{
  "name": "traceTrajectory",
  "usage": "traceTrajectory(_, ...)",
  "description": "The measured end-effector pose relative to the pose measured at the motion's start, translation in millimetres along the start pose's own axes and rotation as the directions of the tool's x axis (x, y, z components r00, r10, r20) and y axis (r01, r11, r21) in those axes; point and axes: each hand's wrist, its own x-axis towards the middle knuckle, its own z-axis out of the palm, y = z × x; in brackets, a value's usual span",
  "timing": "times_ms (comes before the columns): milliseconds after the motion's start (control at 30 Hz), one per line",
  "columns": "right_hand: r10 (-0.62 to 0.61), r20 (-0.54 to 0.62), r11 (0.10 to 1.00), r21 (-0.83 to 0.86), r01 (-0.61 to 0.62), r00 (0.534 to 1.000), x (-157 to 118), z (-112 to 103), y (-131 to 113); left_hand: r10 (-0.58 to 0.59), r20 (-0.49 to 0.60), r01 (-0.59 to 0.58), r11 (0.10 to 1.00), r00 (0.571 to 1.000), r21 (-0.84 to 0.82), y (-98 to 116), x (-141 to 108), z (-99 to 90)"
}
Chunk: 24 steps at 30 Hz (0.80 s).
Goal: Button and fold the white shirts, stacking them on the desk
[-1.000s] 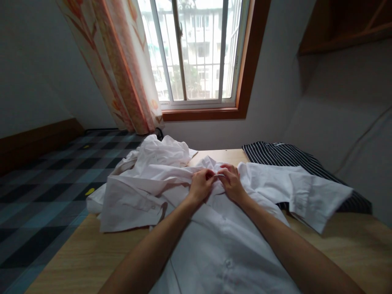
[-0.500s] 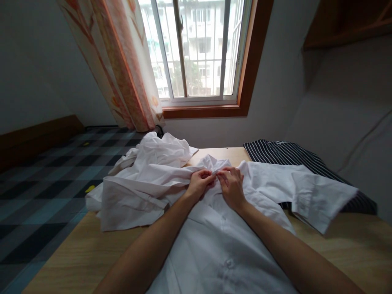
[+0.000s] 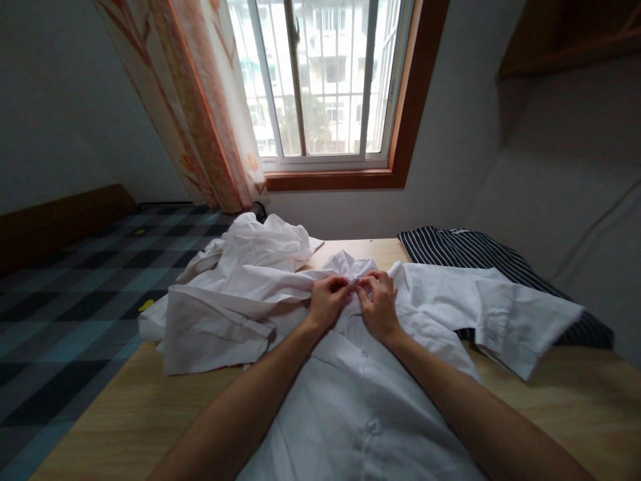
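A white button-up shirt (image 3: 345, 394) lies front side up on the wooden table, its collar end away from me and its sleeves out to the sides. Near the collar, my left hand (image 3: 328, 298) pinches the shirt's front edge between thumb and fingers. Close beside it, my right hand (image 3: 378, 304) pinches the cloth at the same spot, the fingertips of both hands almost touching. Whatever button sits between them is hidden by my fingers. Lower on the front, a button (image 3: 372, 426) shows on the placket.
Crumpled white clothing (image 3: 265, 244) is heaped at the table's back left. A black-and-white striped garment (image 3: 461, 247) lies at the back right, partly beneath the right sleeve. A checked bed cover (image 3: 65, 300) adjoins the wooden table (image 3: 125, 407). Behind stands a window with a curtain (image 3: 200, 107).
Both hands stay at the collar, still pinching the cloth, with only small finger shifts. The view has tilted very slightly.
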Motion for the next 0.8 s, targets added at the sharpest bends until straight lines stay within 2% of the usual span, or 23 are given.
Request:
traceTrajectory(67,0.02,-0.013,1.0,0.017,-0.02,1.0,0.3,0.4,1.0,0.128,0.002,-0.126,0.978,0.992,0.167,1.5,-1.7,-0.3)
traceTrajectory(133,0.045,-0.022,0.998,0.043,-0.044,0.999,1.1,1.0,3.4,0.239,0.029,-0.236,0.918,0.971,0.32,3.6,-3.4,-1.1)
traceTrajectory(267,0.093,-0.016,0.983,0.158,-0.089,0.996,4.4,2.2,9.4,0.318,0.102,-0.331,0.85,0.942,0.41,6.5,-6.5,-2.5)
traceTrajectory(400,0.072,0.023,0.965,0.251,-0.076,0.997,5.4,1.8,9.2,0.323,0.065,-0.32,0.854,0.944,0.409,7.7,-10.0,-1.5)
traceTrajectory(533,0.045,0.043,0.961,0.27,-0.055,0.998,5.1,0.5,5.8,0.322,0.01,-0.296,0.854,0.947,0.429,9.3,-11.3,0.4)
traceTrajectory(600,0.064,0.009,0.961,0.269,-0.064,0.998,6.8,0.5,7.2,0.331,-0.037,-0.282,0.853,0.943,0.439,9.7,-8.4,-0.2)
traceTrajectory(733,0.123,-0.124,0.956,0.281,-0.083,0.985,11.6,1.1,15.1,0.337,-0.238,-0.205,0.87,0.911,0.448,10.5,1.6,-6.2)
traceTrajectory(800,0.129,-0.154,0.962,0.26,-0.086,0.98,12.5,1.0,18.1,0.35,-0.257,-0.185,0.845,0.901,0.502,11.9,4.0,-9.2)
